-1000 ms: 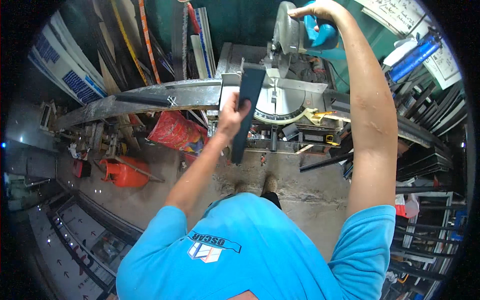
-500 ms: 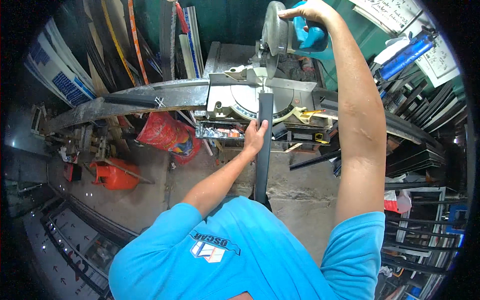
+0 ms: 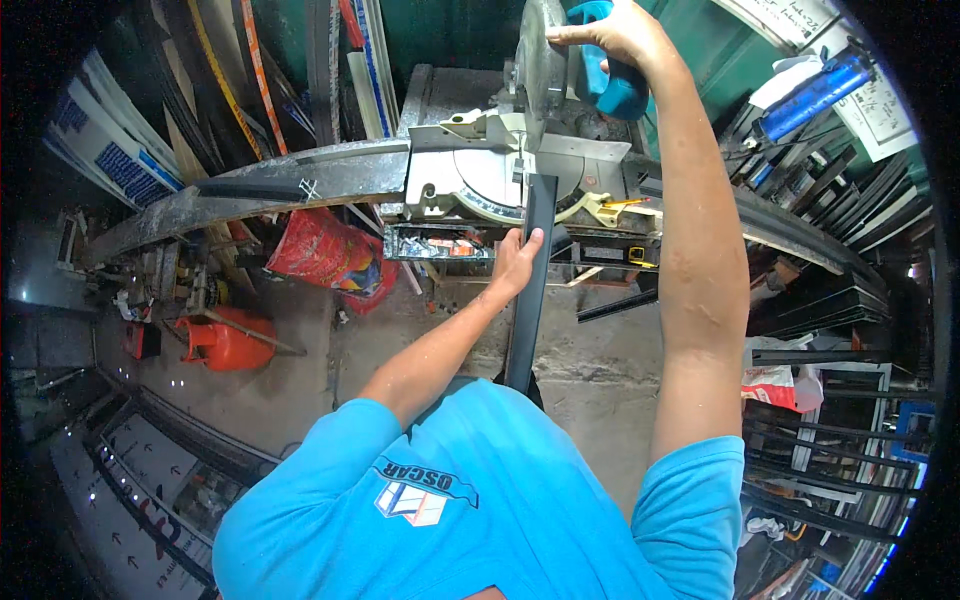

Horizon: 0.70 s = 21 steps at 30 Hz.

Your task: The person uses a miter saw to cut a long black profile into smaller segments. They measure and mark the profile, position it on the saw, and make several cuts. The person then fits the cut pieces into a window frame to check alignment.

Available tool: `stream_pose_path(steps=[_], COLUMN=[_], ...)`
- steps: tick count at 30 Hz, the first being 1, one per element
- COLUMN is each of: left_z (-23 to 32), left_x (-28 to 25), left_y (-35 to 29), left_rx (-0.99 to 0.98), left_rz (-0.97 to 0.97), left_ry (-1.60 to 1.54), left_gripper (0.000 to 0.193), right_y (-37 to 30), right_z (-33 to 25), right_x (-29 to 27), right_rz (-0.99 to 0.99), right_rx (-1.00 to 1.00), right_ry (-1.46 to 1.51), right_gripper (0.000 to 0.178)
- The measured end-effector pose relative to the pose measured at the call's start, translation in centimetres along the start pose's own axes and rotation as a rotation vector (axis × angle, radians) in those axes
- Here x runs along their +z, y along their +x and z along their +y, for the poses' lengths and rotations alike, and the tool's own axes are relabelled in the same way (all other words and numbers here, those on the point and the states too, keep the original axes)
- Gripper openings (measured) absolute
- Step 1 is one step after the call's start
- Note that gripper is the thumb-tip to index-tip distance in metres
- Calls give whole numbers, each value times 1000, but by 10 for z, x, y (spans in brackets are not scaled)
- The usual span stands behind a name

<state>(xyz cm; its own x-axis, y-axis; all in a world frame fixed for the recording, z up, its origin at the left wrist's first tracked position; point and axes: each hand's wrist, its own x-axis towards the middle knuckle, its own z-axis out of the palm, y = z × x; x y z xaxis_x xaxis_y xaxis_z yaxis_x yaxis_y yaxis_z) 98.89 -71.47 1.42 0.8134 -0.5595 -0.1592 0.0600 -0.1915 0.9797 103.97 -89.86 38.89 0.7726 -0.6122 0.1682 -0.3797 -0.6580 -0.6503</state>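
Observation:
My left hand (image 3: 514, 264) is closed round a long black metal profile (image 3: 532, 290). The profile runs from close to my shirt to the front of the mitre saw's base (image 3: 470, 172), its far end lying over the round table. With my right arm stretched far forward, my right hand (image 3: 632, 42) grips the teal handle (image 3: 622, 92) of the saw. Its thumb reaches left toward the blade guard (image 3: 541, 62). The saw head is raised above the table, and the profile's end is nearer to me than the fence.
A bench rail (image 3: 350, 180) extends left of the saw, with a short black profile (image 3: 262, 188) on it. A yellow tape measure (image 3: 637, 256) lies below the base. Underneath stand a red sack (image 3: 325, 255) and an orange gas cylinder (image 3: 235, 340). Stacked profiles (image 3: 835, 300) fill the right side.
The profile's far end has swung slightly to the right, so it now slants, with my left hand still round it. My right hand stays on the saw handle. The view has shifted a little.

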Motion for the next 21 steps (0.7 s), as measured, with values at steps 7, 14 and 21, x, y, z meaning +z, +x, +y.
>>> stream_pose_path(steps=[7,14,21], left_z=[-7,2,-10], left_x=[4,7,6], left_y=[3,-2,2], left_rx=[24,93,95], left_rz=[5,12,19], left_ry=[-52,-54,-52], left_gripper=[54,53,57], right_y=[-17,-21,-34], right_z=[7,29,32], right_x=[8,24,29], right_rz=[83,184,207], right_rx=[-35,-102,-146], right_ry=[-30,-156,-82], right_gripper=[105,100,96])
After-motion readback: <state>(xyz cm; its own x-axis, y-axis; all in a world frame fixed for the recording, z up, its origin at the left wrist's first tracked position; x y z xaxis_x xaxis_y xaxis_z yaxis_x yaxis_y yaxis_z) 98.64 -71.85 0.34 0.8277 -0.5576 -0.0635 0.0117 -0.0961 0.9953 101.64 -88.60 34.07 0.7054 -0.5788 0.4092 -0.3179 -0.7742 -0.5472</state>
